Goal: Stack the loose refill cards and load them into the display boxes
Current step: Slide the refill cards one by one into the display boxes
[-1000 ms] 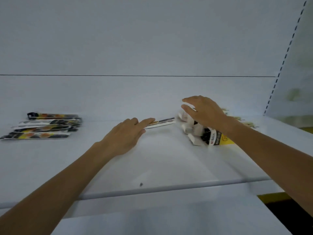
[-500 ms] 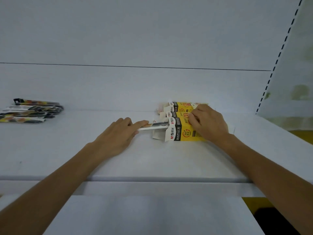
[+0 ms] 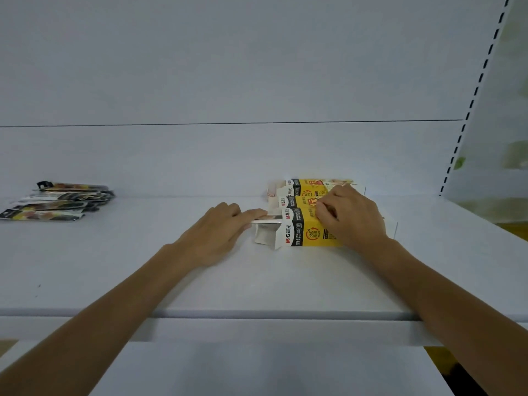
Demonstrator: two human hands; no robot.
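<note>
Refill card (image 3: pixel 266 221) pushed by flat, outstretched left hand (image 3: pixel 220 232); right hand (image 3: pixel 353 220) curled, gripping display boxes (image 3: pixel 303 234).

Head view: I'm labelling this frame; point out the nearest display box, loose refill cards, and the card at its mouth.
nearest display box (image 3: pixel 307 232), head view, yellow side
loose refill cards (image 3: pixel 57 201), head view, pile's middle
card at box mouth (image 3: pixel 267 221), head view, exposed white end

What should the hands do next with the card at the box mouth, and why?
Probably slide it fully in: the card protrudes from the nearest yellow box, the left hand touches it, and the right hand holds the box.
</note>
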